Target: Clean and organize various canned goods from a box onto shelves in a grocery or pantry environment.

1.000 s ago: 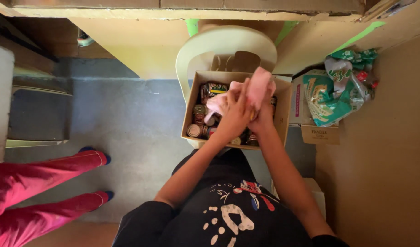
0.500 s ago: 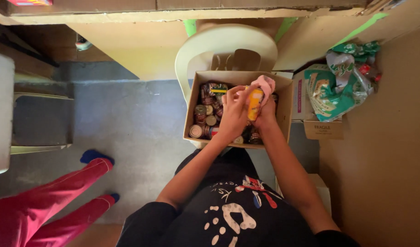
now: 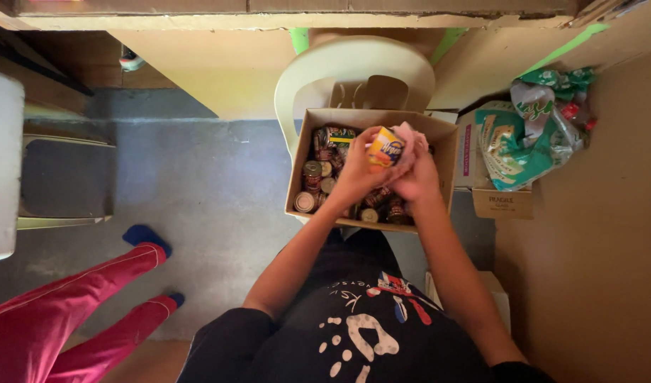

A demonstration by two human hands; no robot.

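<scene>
The yellow can (image 3: pixel 384 147) sits high between both hands, just above the open cardboard box (image 3: pixel 446 145), gripped from its left side by the left hand (image 3: pixel 355 170) and backed on its right by a pink cloth (image 3: pixel 413 138).

Far to the left of the hands, well apart from them, another person's legs in red trousers (image 3: pixel 70 305) stretch across the grey floor (image 3: pixel 198 191), with blue socks (image 3: pixel 144 235) on the feet. Nearer, just left of the left hand and below it, many small tins (image 3: pixel 312 186) stand packed upright inside the box, their round lids facing up.

The left hand is curled around the yellow can, fingers wrapped on its side, thumb toward the wearer. The right hand (image 3: pixel 419 177) touches the left and is closed around the pink cloth, pressing it against the can's right side; how tightly its fingers close cannot be told, as the cloth covers them.

Beyond the hands, the box rests on a cream plastic chair (image 3: pixel 354 67). To the right of the right hand, near but apart from the box, green and white plastic bags (image 3: pixel 524 131) spill over a smaller carton (image 3: pixel 502 202).
</scene>
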